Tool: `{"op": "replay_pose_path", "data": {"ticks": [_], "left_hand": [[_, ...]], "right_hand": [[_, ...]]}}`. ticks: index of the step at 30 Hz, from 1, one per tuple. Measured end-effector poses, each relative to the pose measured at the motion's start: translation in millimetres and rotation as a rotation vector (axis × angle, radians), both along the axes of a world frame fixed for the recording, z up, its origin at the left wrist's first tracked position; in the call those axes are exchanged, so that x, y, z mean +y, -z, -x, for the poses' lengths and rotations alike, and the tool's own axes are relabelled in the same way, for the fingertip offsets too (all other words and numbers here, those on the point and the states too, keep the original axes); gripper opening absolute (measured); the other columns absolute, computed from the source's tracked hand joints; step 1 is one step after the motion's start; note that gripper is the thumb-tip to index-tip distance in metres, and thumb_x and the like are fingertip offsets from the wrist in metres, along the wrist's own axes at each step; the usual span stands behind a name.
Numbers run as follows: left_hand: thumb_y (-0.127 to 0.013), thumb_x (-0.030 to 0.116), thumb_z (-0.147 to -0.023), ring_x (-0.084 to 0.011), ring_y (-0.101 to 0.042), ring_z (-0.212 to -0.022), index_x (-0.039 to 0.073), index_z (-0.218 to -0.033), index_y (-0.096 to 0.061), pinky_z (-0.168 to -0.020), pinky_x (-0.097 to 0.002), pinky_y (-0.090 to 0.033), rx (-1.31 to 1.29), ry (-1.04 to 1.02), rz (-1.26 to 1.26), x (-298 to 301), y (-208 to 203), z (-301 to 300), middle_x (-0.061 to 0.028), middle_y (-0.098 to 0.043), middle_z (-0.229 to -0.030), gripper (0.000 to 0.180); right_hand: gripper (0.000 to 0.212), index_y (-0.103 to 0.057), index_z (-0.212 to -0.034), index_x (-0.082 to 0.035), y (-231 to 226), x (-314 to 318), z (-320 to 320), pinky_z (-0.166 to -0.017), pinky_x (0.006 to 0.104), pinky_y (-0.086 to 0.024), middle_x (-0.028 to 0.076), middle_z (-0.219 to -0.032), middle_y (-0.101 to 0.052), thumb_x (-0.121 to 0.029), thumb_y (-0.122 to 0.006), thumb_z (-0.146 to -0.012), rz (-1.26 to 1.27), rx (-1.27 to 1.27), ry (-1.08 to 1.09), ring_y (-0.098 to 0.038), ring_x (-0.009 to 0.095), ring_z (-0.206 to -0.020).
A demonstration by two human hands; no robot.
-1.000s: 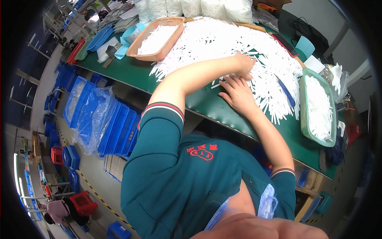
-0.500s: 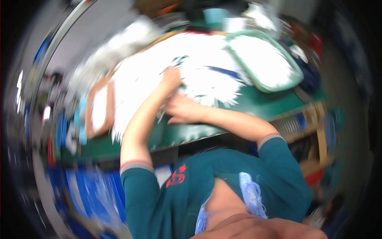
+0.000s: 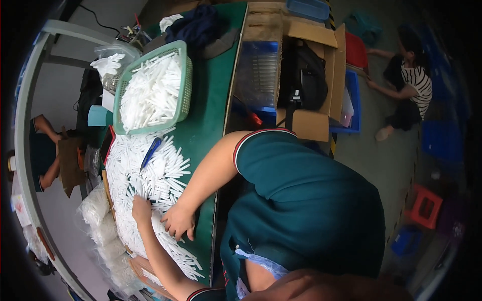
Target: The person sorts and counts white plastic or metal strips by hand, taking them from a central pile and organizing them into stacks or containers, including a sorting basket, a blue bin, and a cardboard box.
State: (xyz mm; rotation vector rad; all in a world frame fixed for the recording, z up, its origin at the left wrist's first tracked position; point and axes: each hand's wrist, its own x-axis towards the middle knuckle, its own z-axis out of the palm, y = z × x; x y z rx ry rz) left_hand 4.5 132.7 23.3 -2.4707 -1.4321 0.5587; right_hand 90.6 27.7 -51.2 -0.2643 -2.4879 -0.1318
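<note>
A wide heap of short white plastic sticks spreads over the green tabletop. My left hand is in the heap with its fingers curled together; what they hold, if anything, is hidden. Beside it, toward the table edge, my right hand lies on the sticks with its fingers spread apart. A blue tool like a cutter knife rests on the heap beyond both hands. Farther off stands a green plastic basket filled with the same kind of white sticks.
Clear bags of white pieces line the table's left side. Dark cloth lies beyond the basket. An open cardboard box stands right of the table. One person sits at the far right; another person's arms show at left.
The view has swung round and is sharper now, so the table runs up the left side. Both hands remain at the heap of sticks, and my right hand's fingers are spread.
</note>
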Motion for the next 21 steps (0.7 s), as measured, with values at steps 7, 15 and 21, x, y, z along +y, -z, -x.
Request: {"op": "replay_pose_path", "data": {"ticks": [7,15,21], "left_hand": [[-0.051,0.018,-0.081,-0.0334,-0.060,-0.074,-0.004,-0.087,-0.048,-0.062,-0.0396,-0.045,-0.121,-0.049,0.126,28,-17,36,-0.0219,-0.060,-0.082,0.024],[-0.046,0.016,-0.084,-0.0199,-0.056,-0.068,-0.004,-0.098,-0.051,-0.063,-0.0311,-0.047,-0.987,-0.558,0.514,4,-33,24,-0.0116,-0.060,-0.081,0.025],[-0.047,0.017,-0.088,-0.0137,-0.054,-0.071,-0.003,-0.101,-0.054,-0.061,-0.0260,-0.041,-1.215,-0.509,0.922,-26,-30,-3,-0.0064,-0.059,-0.087,0.024]], "right_hand": [[0.045,-0.059,-0.096,-0.011,-29,17,-21,-0.089,0.0503,-0.034,0.007,-0.091,-0.058,-0.051,-0.055,-0.076,0.078,0.134,0.080,-0.054,0.026,-0.094],[0.093,-0.033,-0.129,0.000,-46,65,-56,-0.103,0.0482,-0.019,0.024,-0.131,-0.033,-0.048,-0.070,-0.059,0.339,0.638,0.451,-0.031,0.036,-0.124],[0.101,-0.031,-0.130,0.005,-30,74,-54,-0.100,0.0417,-0.027,0.022,-0.127,-0.040,-0.046,-0.074,-0.054,0.577,0.448,0.401,-0.039,0.033,-0.119]]}}
